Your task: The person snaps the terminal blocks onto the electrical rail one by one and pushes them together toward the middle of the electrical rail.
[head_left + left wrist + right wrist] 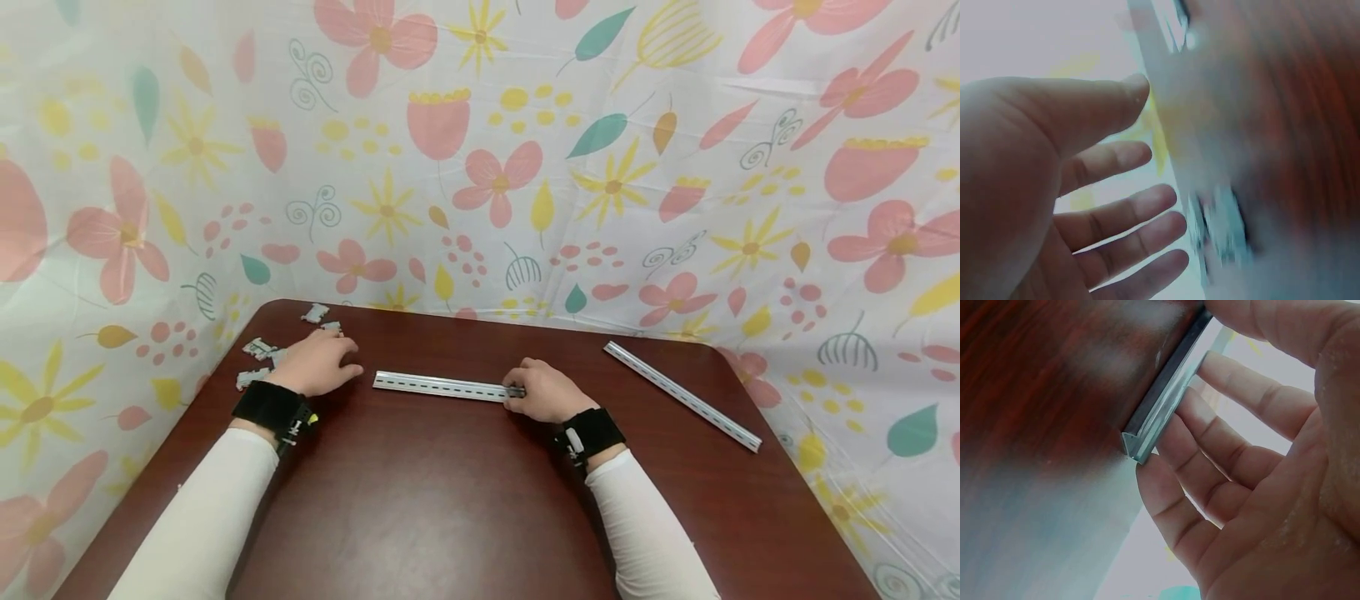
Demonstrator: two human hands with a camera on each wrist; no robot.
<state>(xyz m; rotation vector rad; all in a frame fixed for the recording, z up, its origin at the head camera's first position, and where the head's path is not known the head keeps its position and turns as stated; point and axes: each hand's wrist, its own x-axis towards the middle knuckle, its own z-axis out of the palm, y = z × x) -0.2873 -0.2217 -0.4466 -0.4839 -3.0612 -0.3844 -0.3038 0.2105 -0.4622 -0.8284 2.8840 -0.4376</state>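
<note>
A slotted metal DIN rail (442,387) lies crosswise in the middle of the table. My right hand (551,392) grips its right end; in the right wrist view the thumb is on one side of the rail (1166,394) and the fingertips line the other. My left hand (315,362), fingers spread and holding nothing, hovers at the table's left side. Close to it are several small grey plastic pieces, one of them beyond the hand (316,313) and others by the wrist (253,377). The left wrist view shows grey pieces (1225,225), blurred, past the fingertips.
A second DIN rail (682,397) lies slanted at the right side of the dark wooden table (420,500). A flowered curtain (495,100) hangs behind the table and along both its sides.
</note>
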